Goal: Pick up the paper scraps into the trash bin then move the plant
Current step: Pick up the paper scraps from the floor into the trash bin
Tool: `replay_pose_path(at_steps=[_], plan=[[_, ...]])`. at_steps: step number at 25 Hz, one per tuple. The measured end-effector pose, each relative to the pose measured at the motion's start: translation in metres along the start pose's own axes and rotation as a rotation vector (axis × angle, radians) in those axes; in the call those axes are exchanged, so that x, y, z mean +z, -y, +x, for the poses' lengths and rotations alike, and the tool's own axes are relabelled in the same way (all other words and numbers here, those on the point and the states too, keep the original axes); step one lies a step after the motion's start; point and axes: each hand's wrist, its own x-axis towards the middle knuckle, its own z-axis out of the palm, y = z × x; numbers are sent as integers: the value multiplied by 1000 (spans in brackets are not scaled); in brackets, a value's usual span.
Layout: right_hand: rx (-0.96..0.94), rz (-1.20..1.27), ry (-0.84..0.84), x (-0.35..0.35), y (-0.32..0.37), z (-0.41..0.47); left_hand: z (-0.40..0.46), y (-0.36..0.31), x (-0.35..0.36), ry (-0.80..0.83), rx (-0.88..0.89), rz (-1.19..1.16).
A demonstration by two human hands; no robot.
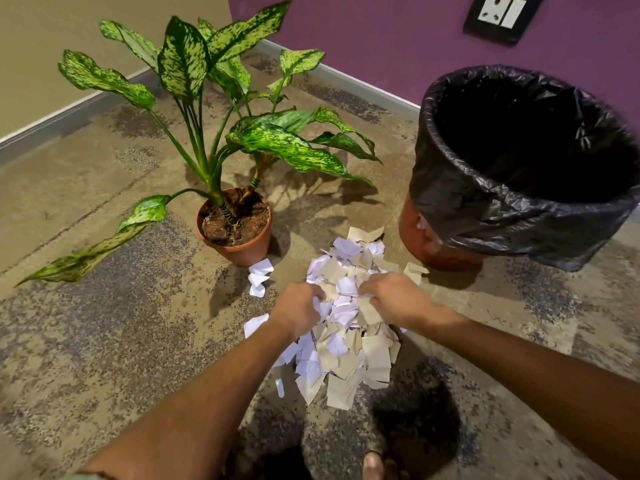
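- Paper scraps (346, 327): loose heap on the floor (104, 341), between plant pot and trash bin, directly in front of person. Mix of white + beige torn pieces.
- Strays: a few white bits just beside pot base (259, 277); one w/ left edge of heap (255, 324); one small sliver nr front edge (280, 388).
- Handling (judgement): scraps v. light, thin, floppy, no cohesion — heap sheds pieces if lifted from top. Best to scoop from both sides + press inward, w/ palms under the bulk. Not fragile; crushing is fine.
- Left hand (299, 311): grip curled into left side of heap, fingers buried in paper, clenched on a bunch of scraps.
- Right hand (393, 301): grip curled into right side near top, fingers closed on scraps likewise. Both hands squeeze the heap between them; heap appears to rest on the floor, not yet lifted.
- Trash bin (433, 237): reddish-brown body, black liner (502, 216) folded over rim, stands right of heap, near. Interior dark; contents cannot tell, no paper visible inside.
- Plant (242, 140): variegated leaves, in terracotta pot (239, 251) filled w/ soil, left of heap, upright.
- Plant handling (judgement): pot + soil moderately heavy, rigid; leaves soft, stems bend — hold pot by rim/wall w/ both hands, not by stems.
- Progress (judgement): early; bulk of scraps still on floor.
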Motion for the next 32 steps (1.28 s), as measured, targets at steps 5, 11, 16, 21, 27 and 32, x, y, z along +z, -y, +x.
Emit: replay_pose_path(at_steps=[5, 11, 16, 21, 27, 32], plan=[[79, 105, -206, -15, -21, -28, -3, -8, -21, -72, -17, -13], [-7, 220, -524, -71, -11, -60, -19, -24, -66, -210, -69, -176], [-72, 330, -771, -136, 0, -82, -35, -52, -84, -334, -32, -326], [11, 355, -1051, -188, -18, -96, -49, -84, -101, -456, 53, -421], [201, 389, -1104, -196, -58, -92, -59, -130, -122, -576, 134, -634], [308, 457, -1106, -191, -73, -88, -63, -198, -146, -637, 350, -737]])
